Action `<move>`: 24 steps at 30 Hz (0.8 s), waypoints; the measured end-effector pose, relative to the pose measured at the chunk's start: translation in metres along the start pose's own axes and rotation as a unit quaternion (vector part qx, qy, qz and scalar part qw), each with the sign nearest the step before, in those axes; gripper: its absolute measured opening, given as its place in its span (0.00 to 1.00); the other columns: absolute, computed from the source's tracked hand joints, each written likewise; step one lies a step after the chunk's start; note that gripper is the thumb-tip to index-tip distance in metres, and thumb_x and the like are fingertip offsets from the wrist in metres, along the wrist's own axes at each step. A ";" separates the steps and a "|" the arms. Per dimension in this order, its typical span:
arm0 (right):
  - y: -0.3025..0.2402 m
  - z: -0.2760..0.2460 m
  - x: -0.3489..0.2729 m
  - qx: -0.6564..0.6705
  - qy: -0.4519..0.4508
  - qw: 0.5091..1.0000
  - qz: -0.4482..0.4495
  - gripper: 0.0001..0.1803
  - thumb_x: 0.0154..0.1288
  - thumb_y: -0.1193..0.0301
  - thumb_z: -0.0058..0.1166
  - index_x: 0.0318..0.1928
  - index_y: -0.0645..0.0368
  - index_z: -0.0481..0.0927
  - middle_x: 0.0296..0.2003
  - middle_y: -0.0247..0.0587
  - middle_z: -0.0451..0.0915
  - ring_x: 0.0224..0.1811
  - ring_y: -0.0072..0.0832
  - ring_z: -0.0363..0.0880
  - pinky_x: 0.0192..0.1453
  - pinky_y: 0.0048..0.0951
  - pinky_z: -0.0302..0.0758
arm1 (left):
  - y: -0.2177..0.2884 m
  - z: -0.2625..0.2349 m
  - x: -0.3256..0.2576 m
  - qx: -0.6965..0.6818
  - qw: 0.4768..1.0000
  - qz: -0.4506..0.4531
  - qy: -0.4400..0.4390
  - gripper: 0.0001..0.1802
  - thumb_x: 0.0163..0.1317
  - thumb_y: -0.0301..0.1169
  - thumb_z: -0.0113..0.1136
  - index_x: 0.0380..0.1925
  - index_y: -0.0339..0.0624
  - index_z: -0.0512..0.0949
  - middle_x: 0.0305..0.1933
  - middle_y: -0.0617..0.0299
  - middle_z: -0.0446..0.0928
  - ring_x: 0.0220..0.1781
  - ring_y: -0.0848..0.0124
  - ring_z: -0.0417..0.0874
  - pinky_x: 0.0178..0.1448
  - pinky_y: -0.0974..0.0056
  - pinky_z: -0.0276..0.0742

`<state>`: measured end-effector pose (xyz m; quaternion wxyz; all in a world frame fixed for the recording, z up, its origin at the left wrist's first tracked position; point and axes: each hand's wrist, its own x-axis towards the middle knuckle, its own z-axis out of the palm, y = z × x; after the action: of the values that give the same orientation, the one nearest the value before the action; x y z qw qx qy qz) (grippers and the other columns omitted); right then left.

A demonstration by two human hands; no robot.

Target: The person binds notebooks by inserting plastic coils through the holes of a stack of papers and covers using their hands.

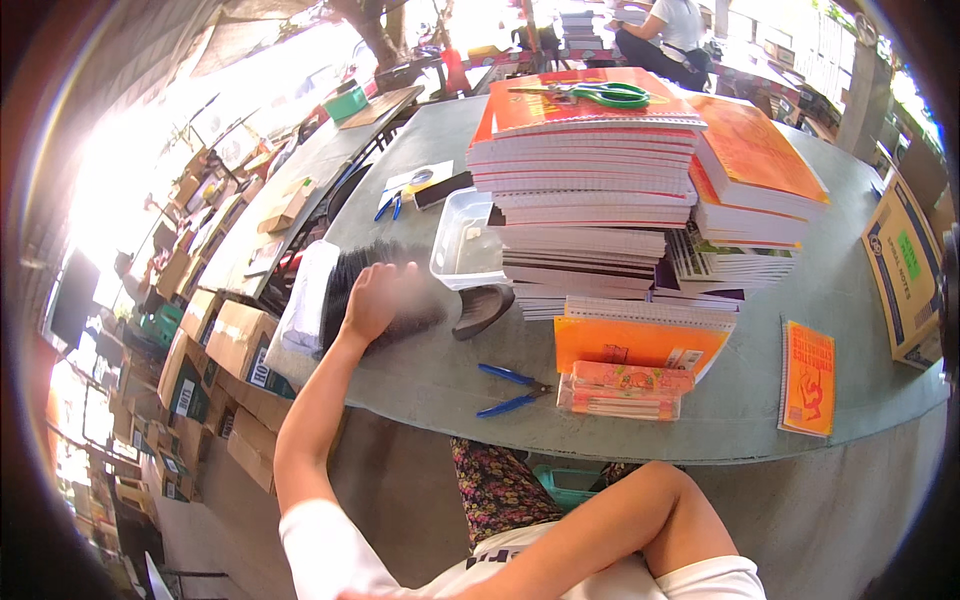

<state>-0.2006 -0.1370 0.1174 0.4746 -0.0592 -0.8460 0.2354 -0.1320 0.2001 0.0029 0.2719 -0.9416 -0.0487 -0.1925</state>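
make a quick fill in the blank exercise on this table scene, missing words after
1. The green-handled metal scissors lie on ____ of the tall stack of orange-covered notebooks.
2. The person's ____ hand is at the bundle of thin black pieces.
3. The pliers beside the small pink-and-orange pack have ____ handles.
4. The brown cardboard box is to the ____ (left or right) of the single flat orange notebook.

Missing words: top; left; blue; right

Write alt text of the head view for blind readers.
The person's left hand is over a bundle of thin black strands on a table, left of stacked notebooks topped with green-handled scissors; blue-handled pliers lie nearby.
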 end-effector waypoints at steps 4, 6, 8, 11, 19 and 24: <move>0.001 0.000 -0.042 0.209 0.088 0.974 0.016 0.10 0.53 0.63 0.54 0.31 0.55 0.75 0.31 0.39 0.72 0.38 0.40 0.69 0.40 0.40 0.62 | 0.034 -0.022 -0.006 -0.133 0.959 -0.218 0.120 0.15 0.56 0.27 0.57 0.45 0.46 0.74 0.30 0.62 0.69 0.29 0.65 0.76 0.31 0.65 0.72; -0.015 -0.024 -0.096 0.194 0.055 0.976 0.087 0.09 0.57 0.64 0.54 0.29 0.56 0.75 0.27 0.40 0.73 0.32 0.42 0.71 0.36 0.39 0.64 | 0.060 -0.044 -0.006 -0.228 0.935 -0.202 0.181 0.15 0.55 0.26 0.60 0.43 0.44 0.75 0.30 0.65 0.73 0.25 0.69 0.76 0.27 0.68 0.71; -0.069 -0.062 -0.117 0.254 -0.003 0.966 0.057 0.09 0.61 0.64 0.52 0.27 0.54 0.76 0.23 0.36 0.72 0.24 0.36 0.71 0.28 0.35 0.64 | 0.087 -0.063 -0.023 -0.731 0.612 -0.293 0.074 0.13 0.53 0.24 0.62 0.40 0.41 0.75 0.32 0.66 0.75 0.31 0.76 0.75 0.33 0.71 0.71; -0.175 -0.084 -0.108 0.124 -0.218 0.964 0.091 0.04 0.60 0.67 0.54 0.30 0.52 0.75 0.26 0.33 0.72 0.23 0.28 0.72 0.25 0.29 0.66 | 0.121 -0.076 -0.007 -0.834 0.491 -0.244 0.062 0.12 0.55 0.20 0.59 0.41 0.39 0.75 0.36 0.66 0.75 0.38 0.78 0.74 0.42 0.72 0.72; -0.205 -0.094 -0.098 0.086 -0.225 0.951 0.191 0.13 0.57 0.68 0.55 0.42 0.57 0.73 0.40 0.39 0.72 0.38 0.36 0.71 0.41 0.35 0.67 | 0.132 -0.095 -0.010 -0.912 0.383 -0.133 0.060 0.12 0.57 0.34 0.62 0.37 0.39 0.75 0.36 0.60 0.76 0.39 0.73 0.75 0.45 0.67 0.71; -0.173 -0.115 -0.104 -0.113 -0.016 0.881 0.460 0.21 0.55 0.68 0.55 0.50 0.60 0.72 0.48 0.44 0.73 0.48 0.41 0.71 0.50 0.39 0.68 | 0.139 -0.105 0.002 -0.906 0.419 -0.037 0.054 0.14 0.58 0.35 0.59 0.39 0.37 0.77 0.37 0.60 0.77 0.39 0.74 0.75 0.43 0.70 0.72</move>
<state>-0.0278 -0.2844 0.1662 0.2891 -0.4913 -0.7522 0.3306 -0.1384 0.0267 0.0165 -0.7433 -0.6286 0.1340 -0.1855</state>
